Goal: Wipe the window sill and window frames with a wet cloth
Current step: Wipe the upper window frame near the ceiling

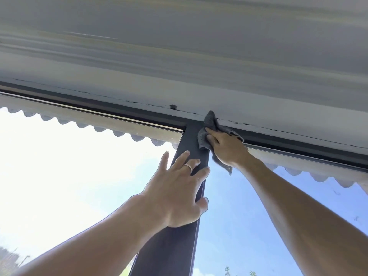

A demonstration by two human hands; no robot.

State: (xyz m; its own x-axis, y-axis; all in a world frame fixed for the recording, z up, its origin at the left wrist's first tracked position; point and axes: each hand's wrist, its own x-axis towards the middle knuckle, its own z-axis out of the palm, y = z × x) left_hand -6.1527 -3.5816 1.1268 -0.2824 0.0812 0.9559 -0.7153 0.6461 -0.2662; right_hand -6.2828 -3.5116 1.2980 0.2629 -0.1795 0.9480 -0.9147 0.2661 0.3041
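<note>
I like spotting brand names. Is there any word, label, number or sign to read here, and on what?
None: no readable text anywhere.
The dark window frame bears no label.
The grey cloth under the right hand shows no tag.
The ring on the left hand looks plain.

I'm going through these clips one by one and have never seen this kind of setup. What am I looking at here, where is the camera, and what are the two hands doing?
There is no machine here: a person wears one wide-angle camera on the head, tilted up toward the top of a window. The dark upright bar is part of the window frame and meets the dark top rail under the pale ceiling. The right hand presses a grey cloth against that junction, fingers fairly straight. The left hand, wearing a ring, rests open on the upright bar lower down, probably for balance. Behind the glass are bright sky and a scalloped awning edge.
</note>
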